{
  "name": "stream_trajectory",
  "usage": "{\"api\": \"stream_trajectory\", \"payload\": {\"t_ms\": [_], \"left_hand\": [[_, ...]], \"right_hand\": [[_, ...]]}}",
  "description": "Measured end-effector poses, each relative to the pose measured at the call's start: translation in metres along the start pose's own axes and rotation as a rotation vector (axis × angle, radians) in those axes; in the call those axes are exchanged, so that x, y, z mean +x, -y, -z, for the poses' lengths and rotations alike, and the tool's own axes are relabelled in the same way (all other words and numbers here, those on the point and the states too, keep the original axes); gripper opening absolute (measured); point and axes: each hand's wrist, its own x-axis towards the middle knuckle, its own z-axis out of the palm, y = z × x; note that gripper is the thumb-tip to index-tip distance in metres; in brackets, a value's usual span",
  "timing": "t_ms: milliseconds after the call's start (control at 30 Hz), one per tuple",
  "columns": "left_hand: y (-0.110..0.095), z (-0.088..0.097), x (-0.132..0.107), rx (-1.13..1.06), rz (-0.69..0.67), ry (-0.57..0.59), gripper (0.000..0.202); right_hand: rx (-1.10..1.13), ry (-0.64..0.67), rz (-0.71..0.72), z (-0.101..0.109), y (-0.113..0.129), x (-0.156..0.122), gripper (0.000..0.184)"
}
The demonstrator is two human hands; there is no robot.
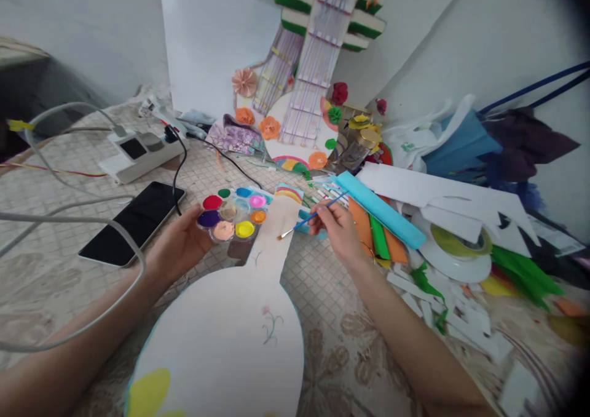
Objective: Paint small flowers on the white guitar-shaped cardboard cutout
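My left hand (191, 235) grips the left edge of a paint palette (228, 213) with several round wells of red, green, blue, pink, orange, yellow, peach and purple paint. In my right hand (336, 226) is a thin blue paintbrush (304, 221), its bristle tip over the neck of a white guitar-shaped cutout (221, 337); I cannot tell if the tip touches. The cutout lies in front of me, with a small pink flower and stem drawn on its body, yellow patches at lower left and a rainbow at the top of its neck.
A finished-looking decorated paper guitar (304, 115) leans against the wall. On the left lie a black tablet (133, 223), a power strip (142, 158) and loose cables. To the right are a blue paper roll (380, 208), a tape roll (461, 242), white board offcuts and paper scraps.
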Motion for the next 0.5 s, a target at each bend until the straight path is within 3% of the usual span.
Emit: {"api": "stream_trajectory", "payload": {"t_ms": [67, 233, 400, 500], "left_hand": [[-0.0004, -0.0024, -0.0005, 0.010, 0.012, -0.006, 0.036], [-0.0017, -0.0072, -0.0037, 0.009, 0.016, -0.016, 0.034], [-0.0025, -0.0061, -0.0041, -0.005, 0.022, -0.027, 0.032], [-0.0025, -0.0047, -0.0035, 0.009, 0.027, -0.002, 0.031]], "right_hand": [[0.027, -0.024, 0.002, 0.0009, 0.0001, 0.0002, 0.025], [0.062, 0.194, -0.057, -0.0045, -0.0006, -0.0031, 0.028], [0.039, -0.006, 0.005, 0.0005, -0.0035, 0.0026, 0.026], [0.077, 0.039, -0.014, -0.0013, -0.0038, 0.0016, 0.026]]}}
